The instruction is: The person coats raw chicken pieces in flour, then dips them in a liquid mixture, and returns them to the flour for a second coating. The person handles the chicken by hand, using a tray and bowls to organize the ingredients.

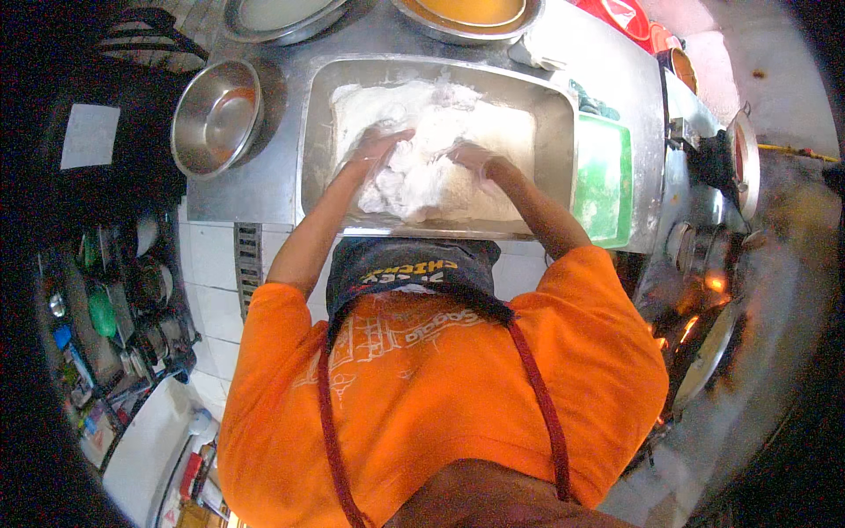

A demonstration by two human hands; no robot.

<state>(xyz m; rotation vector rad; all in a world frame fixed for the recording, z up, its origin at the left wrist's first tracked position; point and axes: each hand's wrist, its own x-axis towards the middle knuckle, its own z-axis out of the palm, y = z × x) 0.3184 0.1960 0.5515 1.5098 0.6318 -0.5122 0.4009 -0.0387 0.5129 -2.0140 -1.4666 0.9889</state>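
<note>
A deep rectangular stainless steel pan [554,138] holds a broad bed of white flour-like powder [502,122]. Lumpy pieces coated in the powder [403,181] lie in its middle, between my hands; what they are under the coating is not visible. My left hand [381,146] reaches in at the left side of these pieces, its fingers dusted white. On their right, my right hand [472,157] is down in the powder, blurred and whitened. Powder and blur hide the fingertips of both hands, so any grip is unclear.
A steel bowl [218,122] stands left of the pan. Behind are basins of whitish liquid [284,10] and orange-yellow liquid [472,10]. A powder-dusted green plastic tray [624,188] adjoins the pan's right side. Flames [690,327] burn at the cooking station on my right.
</note>
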